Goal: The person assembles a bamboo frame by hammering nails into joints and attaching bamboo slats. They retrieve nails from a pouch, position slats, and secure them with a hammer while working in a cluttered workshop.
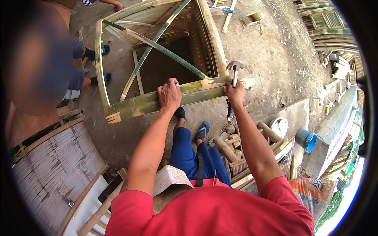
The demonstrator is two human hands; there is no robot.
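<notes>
A green-and-yellow bamboo rail (pixel 202 94) runs crosswise in front of me, the near edge of a bamboo frame. My left hand (pixel 170 94) is closed over this rail, its fingers curled at the top edge. Near the rail's right end, my right hand (pixel 235 93) grips a claw hammer (pixel 235 66) by its handle, head up. That hand is right beside the rail; whether it touches it is hard to tell. Beyond the rail, two thin bamboo strips (pixel 177 58) cross in an X. A thick pale pole (pixel 212 35) forms the frame's right side.
At left stands another person (pixel 78 76), with a further person's hand (pixel 119 6) at the top. Wood offcuts (pixel 226 147), a blue bucket (pixel 307 141) and a printed sack (pixel 313 190) lie to my right. A woven panel (pixel 55 169) is at lower left.
</notes>
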